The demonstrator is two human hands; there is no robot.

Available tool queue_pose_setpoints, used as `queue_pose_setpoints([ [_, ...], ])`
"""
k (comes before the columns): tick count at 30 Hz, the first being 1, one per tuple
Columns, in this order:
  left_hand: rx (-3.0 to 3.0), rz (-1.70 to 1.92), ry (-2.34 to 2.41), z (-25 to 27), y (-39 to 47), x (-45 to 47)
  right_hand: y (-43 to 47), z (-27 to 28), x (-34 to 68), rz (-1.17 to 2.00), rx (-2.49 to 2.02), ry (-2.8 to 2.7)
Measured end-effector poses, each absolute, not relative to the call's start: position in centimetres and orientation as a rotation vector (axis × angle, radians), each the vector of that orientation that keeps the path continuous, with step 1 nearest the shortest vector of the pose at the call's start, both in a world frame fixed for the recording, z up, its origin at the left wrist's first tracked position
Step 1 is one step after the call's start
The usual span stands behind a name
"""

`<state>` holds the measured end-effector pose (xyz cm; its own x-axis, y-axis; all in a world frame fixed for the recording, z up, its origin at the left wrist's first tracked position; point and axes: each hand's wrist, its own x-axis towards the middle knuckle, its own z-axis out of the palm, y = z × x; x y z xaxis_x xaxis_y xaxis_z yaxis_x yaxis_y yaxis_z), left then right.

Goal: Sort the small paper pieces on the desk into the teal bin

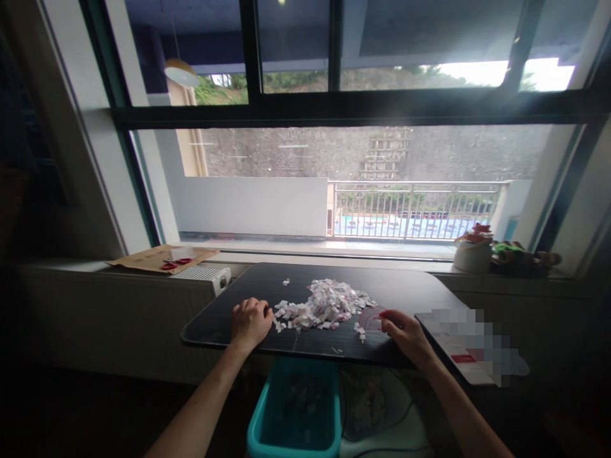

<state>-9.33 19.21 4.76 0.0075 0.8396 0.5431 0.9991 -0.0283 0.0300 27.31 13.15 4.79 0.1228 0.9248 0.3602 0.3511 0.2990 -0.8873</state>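
Observation:
A heap of small cut paper scraps (334, 302) lies on the dark tabletop (401, 286), trailing off to the left. My left hand (251, 323) rests on the table at the left end of that trail. Its fingers are curled in, and whatever may be in them is hidden. On the heap's right, my right hand (403, 331) pinches the edge of a clear protractor (370, 318) with pink markings, held low over the table. A few scraps (360, 332) lie by the protractor's lower left edge. One small piece (286, 282) lies apart behind the heap.
Below the table's front edge stands a teal bin (255, 420) with scraps inside. A printed sheet (458, 350), partly blurred, lies at the right. Red-handled scissors (176, 263) lie on a brown envelope (143, 258) on the sill. A white pot (472, 257) stands under the window.

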Motion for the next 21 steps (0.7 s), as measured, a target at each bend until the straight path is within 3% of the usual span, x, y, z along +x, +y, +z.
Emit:
queue_pose_setpoints([
  [21,-1.923,-0.603,-1.876,4.66,19.25,-9.35,12.91,4.78,27.16,0.693,-1.191,-1.493],
])
